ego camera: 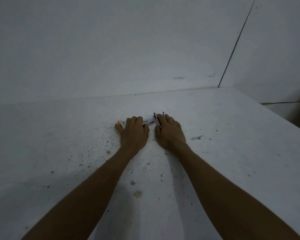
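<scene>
Ok, from my remote seat: both arms reach fwd over the white desk [232, 144], and the hands sit palm-down, close together, approx. mid-desk and well short of its far edge. Between them lies a small silver metal tool [149, 122], flat on the desk and running L-R. Its L end disappears under the bent fingers of the left hand [134, 130], which curl over it and hold it down. Its R end stops just beside the right hand [170, 130]. The right hand's fingers are also bent down toward the desk, but I can't tell whether they're clamped on anything, since the knuckles hide what's under them. A thin pale strip [158, 124] runs along that hand's thumb side, touching it. Two purple tips [154, 115] poke out past the right hand's fingertips on the far side; too small to say what they belong to. On the other side, an orange tip [118, 121] shows just beyond the left hand's outer finger, w/ a short dark line [123, 123] next to it. The desk near my side has grey-brown stains [138, 194] and speckles. A plain white wall [111, 49] stands behind the desk, w/ a dark vertical seam [235, 42] at R. Light is dim, so small details are blurry.
</scene>
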